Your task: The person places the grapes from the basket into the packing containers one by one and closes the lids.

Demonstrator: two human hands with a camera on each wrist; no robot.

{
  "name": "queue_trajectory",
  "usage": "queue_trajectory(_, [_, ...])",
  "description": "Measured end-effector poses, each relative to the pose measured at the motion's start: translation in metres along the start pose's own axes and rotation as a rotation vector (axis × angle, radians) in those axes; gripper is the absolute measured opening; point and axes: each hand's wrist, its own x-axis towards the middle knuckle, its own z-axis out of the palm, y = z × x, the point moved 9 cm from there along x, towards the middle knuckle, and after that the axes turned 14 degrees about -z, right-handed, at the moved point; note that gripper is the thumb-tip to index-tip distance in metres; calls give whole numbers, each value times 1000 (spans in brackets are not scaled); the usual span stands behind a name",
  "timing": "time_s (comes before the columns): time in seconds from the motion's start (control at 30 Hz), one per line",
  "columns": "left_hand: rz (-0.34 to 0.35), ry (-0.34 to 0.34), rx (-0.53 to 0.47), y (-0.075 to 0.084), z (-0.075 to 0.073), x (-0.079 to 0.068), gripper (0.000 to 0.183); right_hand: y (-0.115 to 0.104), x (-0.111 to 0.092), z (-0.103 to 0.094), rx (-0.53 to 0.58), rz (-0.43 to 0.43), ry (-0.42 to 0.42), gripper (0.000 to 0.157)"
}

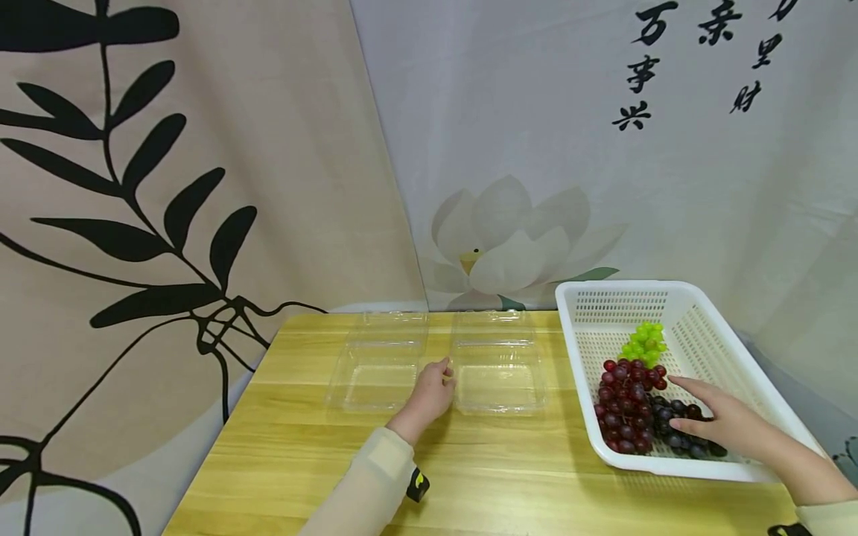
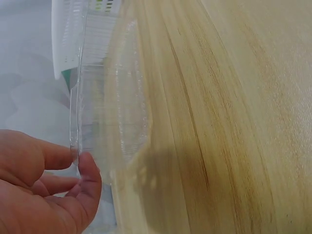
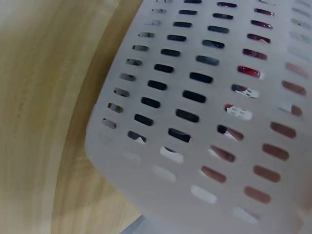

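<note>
- Nearest, the worktop (image 1: 509, 476) has a yellowish wood grain; pale sleeves (image 1: 369, 484) reach over it, and a black strap (image 1: 418, 485) sits at the left wrist.
- The right hand (image 1: 731, 428) is released, fingers extended and thumb apart, above the near right part of a white perforated basket (image 1: 580, 372); whether it touches the fruit I cannot tell.
- Inside the basket, black grapes (image 1: 670, 441) lie by the thumb, with red grapes (image 1: 623, 409) just to their left, near the index fingertip.
- Green grapes (image 1: 645, 344) lie behind the red ones, farther into the basket.
- The left hand (image 1: 429, 394) pinches the left rim of the right-hand clear container (image 1: 499, 380) between thumb and fingers.
- The left-hand clear container (image 1: 382, 380) lies beside it, on the hand's other side; both are unfolded, lids toward the back.
- Behind everything hangs a backdrop (image 1: 322, 149) printed with dark leaves, a pale flower and black characters.
</note>
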Motion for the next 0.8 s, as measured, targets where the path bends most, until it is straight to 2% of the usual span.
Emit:
queue_trajectory(0.13, [-7, 22, 8, 1, -2, 0, 50, 3, 0, 5, -14, 18, -33, 72])
queue_trajectory(0.33, [-18, 13, -19, 0, -2, 0, 50, 10, 0, 10, -31, 51, -96, 68])
queue_trajectory(0.53, [-34, -5, -40, -4, -1, 2, 51, 11, 0, 14, 20, 36, -139, 65])
queue_trajectory(0.67, [-23, -1, -45, -4, -1, 3, 51, 14, -1, 19, 65, 62, -189, 66])
queue_trajectory(0.8, [-16, 9, -41, -4, -1, 4, 50, 15, 0, 21, 91, 76, -201, 70])
